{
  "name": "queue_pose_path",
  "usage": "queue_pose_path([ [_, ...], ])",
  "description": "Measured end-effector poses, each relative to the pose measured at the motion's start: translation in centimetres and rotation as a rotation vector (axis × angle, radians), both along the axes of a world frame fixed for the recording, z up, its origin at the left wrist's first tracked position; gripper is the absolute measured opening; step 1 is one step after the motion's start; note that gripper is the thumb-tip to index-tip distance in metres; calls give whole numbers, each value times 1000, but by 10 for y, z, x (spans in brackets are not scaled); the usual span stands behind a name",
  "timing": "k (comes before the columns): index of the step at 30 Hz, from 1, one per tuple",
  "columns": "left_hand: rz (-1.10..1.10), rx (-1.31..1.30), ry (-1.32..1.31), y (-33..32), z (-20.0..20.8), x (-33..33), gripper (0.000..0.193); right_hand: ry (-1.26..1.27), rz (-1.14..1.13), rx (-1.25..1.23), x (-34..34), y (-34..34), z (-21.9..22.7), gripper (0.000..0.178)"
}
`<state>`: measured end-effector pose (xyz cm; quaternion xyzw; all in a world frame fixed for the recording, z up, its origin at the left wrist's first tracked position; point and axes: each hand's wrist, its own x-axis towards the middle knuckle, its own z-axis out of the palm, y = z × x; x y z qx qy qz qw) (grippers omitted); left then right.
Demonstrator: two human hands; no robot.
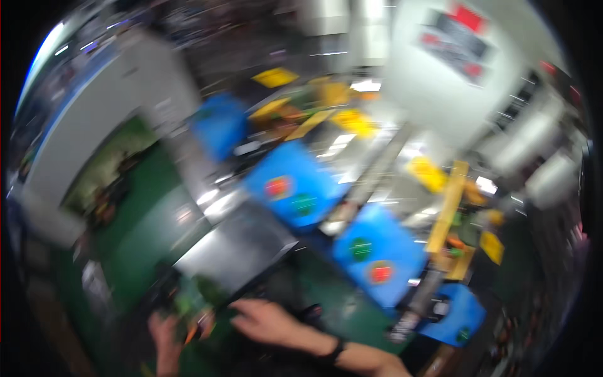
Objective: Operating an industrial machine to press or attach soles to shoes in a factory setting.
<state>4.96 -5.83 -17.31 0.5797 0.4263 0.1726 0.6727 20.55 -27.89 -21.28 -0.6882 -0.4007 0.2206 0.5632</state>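
The whole picture is smeared by motion. My left hand is low, left of centre, beside a blurred green bundle with a small orange piece near it. Whether its fingers grip any of that is lost in the blur. To the right of the bundle my right hand reaches leftward, fingers stretched out and apart, with nothing seen in them. A dark band circles that wrist. The kind of green thing cannot be made out.
A bare metal worktop lies just beyond my hands. Blue panels with red and green round marks line a counter running to the right, holding yellow cards and blurred goods. A pale partition rises at left above green floor.
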Motion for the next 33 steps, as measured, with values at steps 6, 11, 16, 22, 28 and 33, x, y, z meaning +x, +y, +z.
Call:
queue_pose_path([
  [6, 52, 333, 265, 92, -150, 14, 68, 35, -119, -258, 1, 19, -35, 30],
  [11, -249, -15, 34, 115, -151, -3, 85, 377, -278, -270, 6, 93, -69, 27],
  [16, -378, 16, 33, 237, -153, -38, 76, 169, -91, -277, 20, 267, -20, 30],
  [22, -64, 747, 408, 430, -242, -66, 56, -284, 257, -336, 89, 499, -19, 40],
  [28, -43, 1045, 550, 530, -309, -111, 53, -1335, 746, -540, 207, 761, -124, 56],
  [33, -22, 936, 537, 541, -304, -102, 51, -1313, 299, -1409, 272, 946, -69, 57],
])
